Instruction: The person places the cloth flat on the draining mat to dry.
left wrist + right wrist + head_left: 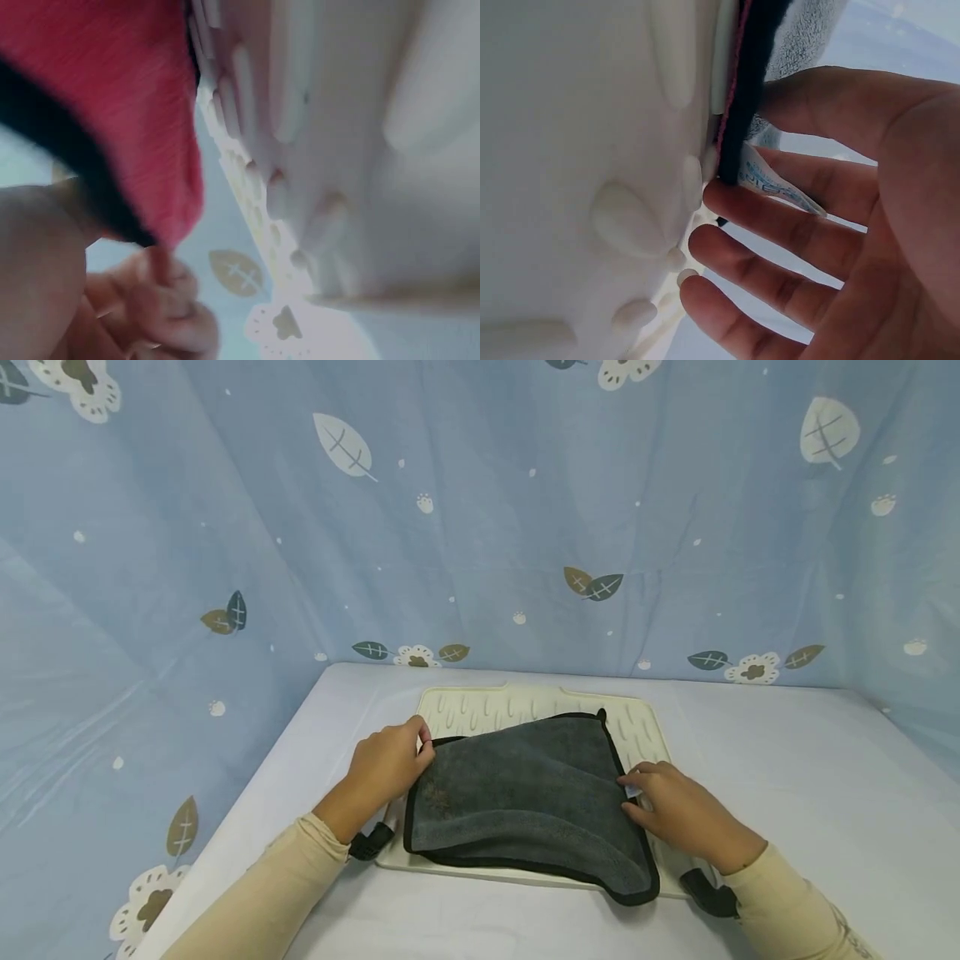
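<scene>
Left grip (386, 762) and right grip (681, 810) pinch the cloth (517, 785), which I'd judge soft, light, best held by its black edging (409, 827).

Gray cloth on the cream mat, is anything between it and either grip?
Nothing visible is in the way. The left grip pinches the gray cloth near its far left corner; the right grip touches its right edge, beside a small tag.
</scene>
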`<state>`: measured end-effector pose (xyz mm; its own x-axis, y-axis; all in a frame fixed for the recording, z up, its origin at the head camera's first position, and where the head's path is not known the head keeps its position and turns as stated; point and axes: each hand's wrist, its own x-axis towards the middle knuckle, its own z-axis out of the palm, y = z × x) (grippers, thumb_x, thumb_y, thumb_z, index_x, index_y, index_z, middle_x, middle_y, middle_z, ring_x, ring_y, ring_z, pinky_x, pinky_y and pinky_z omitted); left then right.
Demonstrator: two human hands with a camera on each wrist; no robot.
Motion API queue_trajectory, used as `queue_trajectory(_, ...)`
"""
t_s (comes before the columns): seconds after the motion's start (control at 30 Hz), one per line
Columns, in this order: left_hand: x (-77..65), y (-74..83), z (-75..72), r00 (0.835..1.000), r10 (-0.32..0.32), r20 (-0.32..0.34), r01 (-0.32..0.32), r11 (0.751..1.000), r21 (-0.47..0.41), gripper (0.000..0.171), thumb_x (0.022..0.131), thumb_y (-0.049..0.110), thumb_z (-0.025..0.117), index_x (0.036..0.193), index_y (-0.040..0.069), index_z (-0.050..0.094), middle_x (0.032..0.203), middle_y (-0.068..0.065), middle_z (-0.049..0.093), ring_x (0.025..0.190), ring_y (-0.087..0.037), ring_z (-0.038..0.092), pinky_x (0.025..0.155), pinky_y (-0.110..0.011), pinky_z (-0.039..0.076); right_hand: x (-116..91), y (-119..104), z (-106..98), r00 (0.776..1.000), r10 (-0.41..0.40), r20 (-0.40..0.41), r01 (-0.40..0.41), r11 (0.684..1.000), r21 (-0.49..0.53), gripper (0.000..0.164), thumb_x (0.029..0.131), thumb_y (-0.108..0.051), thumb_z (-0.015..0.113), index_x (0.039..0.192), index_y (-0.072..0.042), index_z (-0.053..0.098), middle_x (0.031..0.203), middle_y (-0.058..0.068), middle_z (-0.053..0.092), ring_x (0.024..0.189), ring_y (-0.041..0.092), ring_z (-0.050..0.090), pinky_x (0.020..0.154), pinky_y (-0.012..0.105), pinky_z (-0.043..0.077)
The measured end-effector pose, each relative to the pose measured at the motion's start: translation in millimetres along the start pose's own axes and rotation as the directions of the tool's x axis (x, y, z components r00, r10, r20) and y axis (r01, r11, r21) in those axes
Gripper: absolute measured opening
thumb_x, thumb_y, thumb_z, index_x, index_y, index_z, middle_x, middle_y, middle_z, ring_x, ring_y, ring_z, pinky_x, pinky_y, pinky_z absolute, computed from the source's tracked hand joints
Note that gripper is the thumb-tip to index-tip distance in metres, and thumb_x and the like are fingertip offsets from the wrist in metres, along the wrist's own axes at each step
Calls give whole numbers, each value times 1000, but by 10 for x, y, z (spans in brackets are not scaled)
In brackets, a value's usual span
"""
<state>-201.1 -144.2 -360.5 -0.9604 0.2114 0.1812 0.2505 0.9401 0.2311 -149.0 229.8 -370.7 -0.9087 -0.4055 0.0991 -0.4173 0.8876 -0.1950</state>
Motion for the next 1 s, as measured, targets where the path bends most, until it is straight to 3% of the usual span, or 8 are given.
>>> queue_trajectory(0.13, 28, -16, -5, 994, -24, 103, 22, 1000, 19, 10, 97, 27, 63, 95, 18, 62, 60, 3, 51, 50, -16, 47, 45, -30, 34, 25, 6, -8, 1000, -6, 16, 6, 1000, 24, 30, 89, -20, 75, 113, -1, 73, 117, 15, 68, 110, 35, 64, 90, 51, 53)
queue_trajectory(0.3, 140, 24, 6, 984, 46, 171, -57, 997, 56, 11, 98, 31, 64, 102, 20, 66, 72, 3, 56, 59, -14, 51, 51, -33, 41, 77, 35, -79, 1000, -11, 10, 11, 998, 59, 30, 91, -21, 72, 117, -5, 70, 117, 13, 66, 107, 31, 65, 87, 50, 54)
queue_trajectory(0.53, 315, 86, 90, 971, 134, 198, -148, 988, 55, 10, 99, 26, 64, 106, 21, 68, 81, 4, 64, 70, -14, 59, 60, -38, 47, 220, 63, -82, 998, -57, -18, 59, 993, 99, 30, 92, -17, 71, 118, -1, 69, 121, 16, 65, 108, 34, 65, 88, 50, 54)
queue_trajectory(0.8, 359, 93, 179, 964, 139, 226, -151, 988, 38, 11, 98, 31, 66, 105, 22, 68, 82, 5, 67, 73, -14, 61, 62, -38, 49, 243, 65, -4, 997, -63, 52, 58, 994, 94, 31, 91, -17, 72, 119, -3, 70, 131, 21, 61, 122, 41, 59, 96, 54, 50)
queue_trajectory(1.0, 364, 90, 206, 975, 132, 180, -139, 990, 28, 8, 98, 28, 65, 101, 20, 67, 72, 6, 62, 64, -13, 57, 56, -35, 45, 225, 23, -9, 993, -98, 59, 97, 995, 28, 33, 91, -17, 73, 119, 0, 70, 131, 22, 59, 122, 40, 58, 95, 51, 52)
